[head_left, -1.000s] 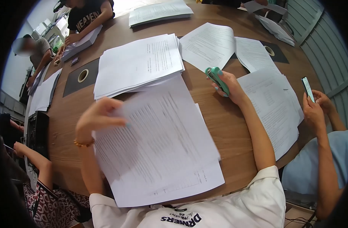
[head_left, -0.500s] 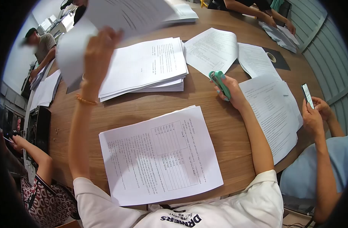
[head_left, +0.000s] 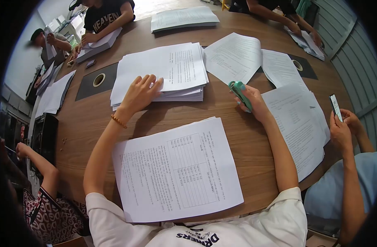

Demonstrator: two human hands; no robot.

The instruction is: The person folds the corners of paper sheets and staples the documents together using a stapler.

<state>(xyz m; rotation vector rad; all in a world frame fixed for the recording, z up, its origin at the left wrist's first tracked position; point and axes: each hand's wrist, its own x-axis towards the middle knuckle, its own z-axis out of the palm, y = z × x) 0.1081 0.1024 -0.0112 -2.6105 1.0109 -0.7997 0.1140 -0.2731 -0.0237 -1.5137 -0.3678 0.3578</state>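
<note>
My left hand (head_left: 140,94) lies on the front part of a tall stack of printed sheets (head_left: 178,64), its fingers stretched out over the top page. A beaded bracelet circles that wrist. In my right hand (head_left: 254,105), held above the table, is a small green stapler (head_left: 240,95), with the fingers wrapped round it. Closer to my body sits another pile of printed pages (head_left: 151,185), with a table form on its top sheet. Loose printed papers (head_left: 293,123) lie beside my right forearm, and a further sheet (head_left: 234,55) is just beyond the stapler.
The wooden table (head_left: 89,127) has a cable hole (head_left: 99,80) at left and another (head_left: 297,65) at right. A thick paper pile (head_left: 184,19) stands at the far side. People handle papers across the table; at right, a person holds a phone (head_left: 336,107).
My left hand has come down from the upper left onto the stack, and the sheet it was holding up is out of it. The right hand with the stapler has hardly moved.
</note>
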